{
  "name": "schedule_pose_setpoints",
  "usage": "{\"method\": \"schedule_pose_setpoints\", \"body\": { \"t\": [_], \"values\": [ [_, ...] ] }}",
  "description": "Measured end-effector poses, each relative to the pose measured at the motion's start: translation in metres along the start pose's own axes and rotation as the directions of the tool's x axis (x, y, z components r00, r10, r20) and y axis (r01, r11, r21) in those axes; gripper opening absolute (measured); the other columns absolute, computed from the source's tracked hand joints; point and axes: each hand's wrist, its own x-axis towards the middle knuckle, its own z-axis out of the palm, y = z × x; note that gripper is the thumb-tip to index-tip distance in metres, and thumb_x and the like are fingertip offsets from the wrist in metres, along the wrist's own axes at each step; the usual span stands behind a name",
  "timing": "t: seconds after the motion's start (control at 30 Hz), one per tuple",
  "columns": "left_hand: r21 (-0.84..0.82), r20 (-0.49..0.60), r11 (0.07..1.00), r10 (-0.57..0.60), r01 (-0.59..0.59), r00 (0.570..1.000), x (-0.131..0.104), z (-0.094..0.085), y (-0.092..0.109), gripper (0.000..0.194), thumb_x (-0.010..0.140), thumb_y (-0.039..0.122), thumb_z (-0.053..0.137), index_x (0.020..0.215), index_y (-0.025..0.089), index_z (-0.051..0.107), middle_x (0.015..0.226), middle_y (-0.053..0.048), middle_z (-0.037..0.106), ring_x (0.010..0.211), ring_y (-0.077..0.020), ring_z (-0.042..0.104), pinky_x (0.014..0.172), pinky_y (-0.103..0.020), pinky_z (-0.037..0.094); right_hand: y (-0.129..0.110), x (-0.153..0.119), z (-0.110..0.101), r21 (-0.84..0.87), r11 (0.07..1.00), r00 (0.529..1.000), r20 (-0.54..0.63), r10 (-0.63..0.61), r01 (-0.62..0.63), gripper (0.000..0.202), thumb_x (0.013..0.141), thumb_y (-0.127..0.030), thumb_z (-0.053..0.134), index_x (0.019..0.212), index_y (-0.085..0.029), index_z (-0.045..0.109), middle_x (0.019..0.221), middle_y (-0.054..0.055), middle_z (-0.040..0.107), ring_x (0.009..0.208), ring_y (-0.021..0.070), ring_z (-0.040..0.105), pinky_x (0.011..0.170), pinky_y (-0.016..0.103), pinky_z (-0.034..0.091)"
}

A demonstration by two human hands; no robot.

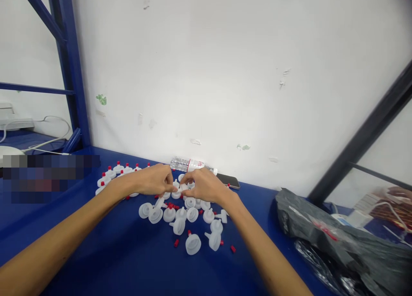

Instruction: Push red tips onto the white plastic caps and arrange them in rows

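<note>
Several white plastic funnel-shaped pieces (193, 244) lie in a loose pile on the blue table (128, 261), with small red caps (233, 248) scattered among them. At the back left stands a group of white pieces topped with red caps (118, 167). My left hand (157, 179) is closed over the back of the pile, thumb and fingers pressed together; what it grips is too small to tell. Close to its right, my right hand (201, 184) has its thumb and index finger curled at a white piece, and it seems to hold that piece.
Against the wall lies a clear plastic bottle (193, 165) with a dark phone (228, 181) beside it. A grey plastic bag (337, 240) covers the right side. Blue frame posts (72, 68) rise at the left, near white cables (48, 141).
</note>
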Motion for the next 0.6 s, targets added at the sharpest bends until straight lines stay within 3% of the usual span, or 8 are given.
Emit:
{"method": "schedule_pose_setpoints", "body": {
  "t": [0.07,0.2,0.3,0.43,0.6],
  "values": [
    [0.026,0.008,0.999,-0.025,0.025,1.000,-0.001,0.001,-0.002,0.025,0.076,0.046,0.074,0.064,0.024,0.076,0.063,-0.004,0.073,0.055,-0.0193,0.059,0.052,-0.029,0.037,0.001,-0.001,-0.001,-0.034,0.999,1.000,0.025,0.006,-0.005,0.023,0.082,-0.020,0.088,0.105,-0.023,0.085,0.103,0.004,0.085,0.098,0.0256,0.078,0.083,0.032,0.053],
    [0.070,0.080,0.996,-0.068,0.062,0.994,-0.001,0.006,-0.011,0.017,0.062,0.036,0.082,0.074,0.025,0.079,0.067,-0.003,0.075,0.060,-0.0222,0.065,0.050,-0.028,0.038,0.003,-0.002,0.001,-0.043,0.999,0.999,0.046,0.012,-0.010,0.029,0.087,-0.037,0.087,0.112,-0.023,0.084,0.110,0.005,0.084,0.092,0.0250,0.077,0.079,0.032,0.052],
    [0.088,0.108,0.994,-0.080,0.070,0.991,0.000,0.006,-0.014,0.016,0.063,0.037,0.080,0.073,0.025,0.078,0.067,-0.003,0.075,0.062,-0.0227,0.067,0.052,-0.028,0.040,0.003,-0.002,0.001,-0.022,1.000,1.000,0.024,0.002,-0.002,0.022,0.094,-0.038,0.080,0.110,-0.024,0.083,0.109,0.005,0.083,0.096,0.0242,0.076,0.082,0.032,0.051],
    [0.119,0.057,0.991,-0.067,0.060,0.996,-0.002,-0.001,-0.008,0.025,0.066,0.042,0.079,0.082,0.024,0.077,0.073,-0.003,0.076,0.065,-0.0222,0.067,0.054,-0.029,0.040,0.000,-0.002,0.000,0.024,1.000,1.000,0.018,-0.009,0.008,0.014,0.098,-0.031,0.073,0.099,-0.022,0.083,0.105,0.004,0.083,0.099,0.0227,0.075,0.085,0.032,0.051],
    [0.124,0.002,0.991,-0.045,0.045,0.999,-0.004,-0.010,0.001,0.032,0.070,0.049,0.077,0.088,0.022,0.079,0.073,-0.002,0.074,0.066,-0.0212,0.066,0.057,-0.029,0.043,-0.001,0.000,0.002,0.214,0.976,0.996,0.068,-0.065,0.049,0.020,0.093,-0.036,0.083,0.109,-0.026,0.083,0.110,0.001,0.083,0.104,0.0202,0.074,0.085,0.028,0.052]
  ]
}}
